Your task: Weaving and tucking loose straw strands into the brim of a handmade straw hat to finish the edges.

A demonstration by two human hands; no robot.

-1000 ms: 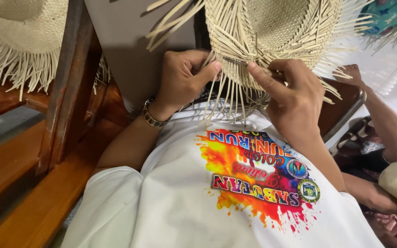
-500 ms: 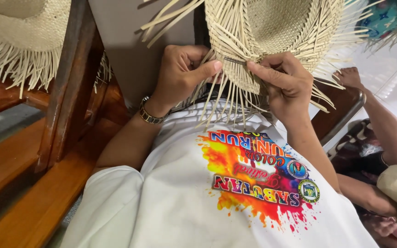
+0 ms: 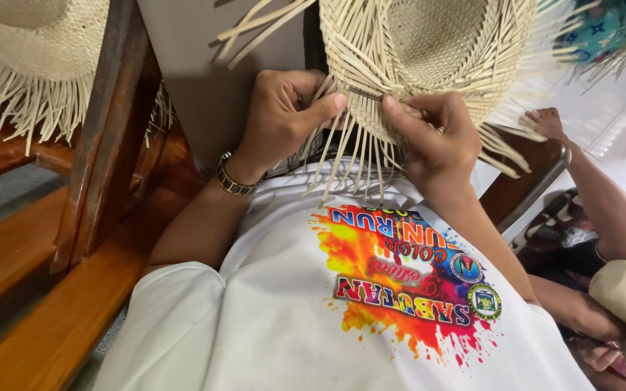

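Two hands weaving a straw hat rim

A second straw hat (image 3: 30,51) hangs at far left; the left hand (image 3: 284,119), grip pinched on loose strands, and the right hand (image 3: 436,141), grip clamped on the woven edge, hold the unfinished straw hat (image 3: 429,51) above the white shirt (image 3: 313,318).

The person wears a white short-sleeved T-shirt (image 3: 269,333) with a large print (image 3: 407,282) on the chest: a splash of orange, yellow and red behind lettering in blue, red and white, with two small round badges beside it. A metal bracelet (image 3: 235,181), gold and dark in colour, circles the wrist of the left hand (image 3: 284,119). The right hand (image 3: 436,137) is bare, with no ring or band, and both forearms are uncovered.
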